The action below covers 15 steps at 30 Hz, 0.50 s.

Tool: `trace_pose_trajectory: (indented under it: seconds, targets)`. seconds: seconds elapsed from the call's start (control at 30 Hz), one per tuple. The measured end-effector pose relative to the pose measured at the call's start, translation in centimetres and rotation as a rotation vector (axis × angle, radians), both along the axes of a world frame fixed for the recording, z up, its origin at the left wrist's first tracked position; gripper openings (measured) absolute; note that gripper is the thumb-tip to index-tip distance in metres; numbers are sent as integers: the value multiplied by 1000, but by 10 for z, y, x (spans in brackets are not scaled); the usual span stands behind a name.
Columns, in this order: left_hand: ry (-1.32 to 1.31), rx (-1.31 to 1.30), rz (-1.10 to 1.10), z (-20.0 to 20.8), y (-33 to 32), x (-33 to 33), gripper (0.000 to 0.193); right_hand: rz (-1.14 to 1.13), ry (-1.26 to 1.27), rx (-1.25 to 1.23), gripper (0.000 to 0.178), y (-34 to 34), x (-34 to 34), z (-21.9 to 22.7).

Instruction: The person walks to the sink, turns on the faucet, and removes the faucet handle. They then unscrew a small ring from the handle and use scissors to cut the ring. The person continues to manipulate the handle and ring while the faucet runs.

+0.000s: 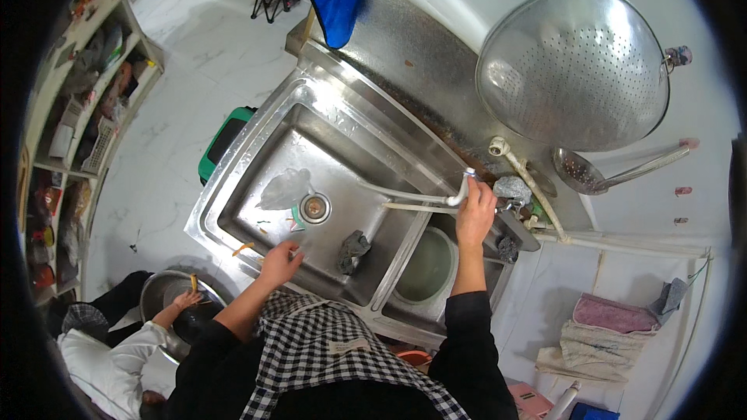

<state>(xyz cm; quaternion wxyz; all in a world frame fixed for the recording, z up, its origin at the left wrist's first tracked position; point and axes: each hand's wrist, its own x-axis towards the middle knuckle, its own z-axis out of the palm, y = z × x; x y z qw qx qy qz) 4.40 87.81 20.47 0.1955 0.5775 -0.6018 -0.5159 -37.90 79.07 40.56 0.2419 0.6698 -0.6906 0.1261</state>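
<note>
My right hand (pixel 475 214) is closed around the pale, curved faucet (pixel 461 193) at the sink's right end. A long pale stick-like piece (pixel 412 207) runs from beside that hand out over the basin. My left hand (pixel 280 264), fingers curled, hovers by the near rim of the large steel sink basin (pixel 284 148); what it holds, if anything, is hidden. An orange strip of peel (pixel 243 249) rests on the rim beside it. Inside the basin are a clear plastic bag (pixel 284 190), small scraps by the drain (pixel 314 208), and a wet grey cloth (pixel 355 252).
A smaller basin holds a round tub of cloudy water (pixel 424 264). On the right wall hang a large perforated strainer (pixel 576 66) and a skimmer (pixel 580 173). Lower left, another person's hand (pixel 187 299) grips an orange stick-shaped thing over a metal bowl (pixel 159 288).
</note>
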Motion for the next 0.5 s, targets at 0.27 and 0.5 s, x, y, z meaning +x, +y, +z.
trace_pose_trajectory:
  seconds: [0.27, 0.5]
  targets:
    - [244, -141, -121, 52, -56, -60, 41, 124, -330, 89, 45, 63, 86, -33]
    - [757, -36, -167, 100, -73, -109, 47, 253, -525, 129, 43, 87, 143, -29]
